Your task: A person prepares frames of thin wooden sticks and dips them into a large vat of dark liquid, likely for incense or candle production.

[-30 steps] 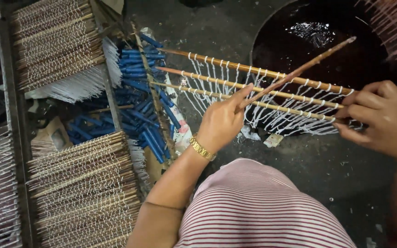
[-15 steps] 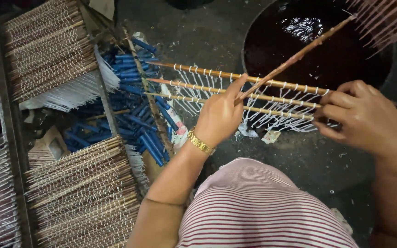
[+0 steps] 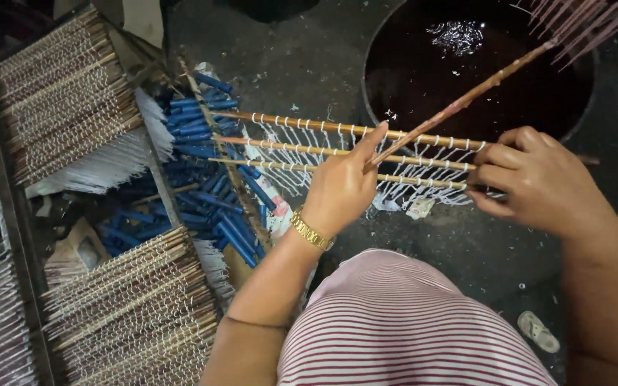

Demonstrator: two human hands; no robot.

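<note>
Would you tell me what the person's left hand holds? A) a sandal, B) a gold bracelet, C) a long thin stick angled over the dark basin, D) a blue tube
C: the left hand grips a long thin stick that slants up over the dark basin.

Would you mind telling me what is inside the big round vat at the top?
The vat holds dark glossy liquid with a light glint. A slanted stick crosses above it. Anything beneath the surface is hidden.

Candle-dipping workshop: dark wax vat [image 3: 423, 78], wick-strung rods [image 3: 337, 146], blue candles [image 3: 202, 129]
</note>
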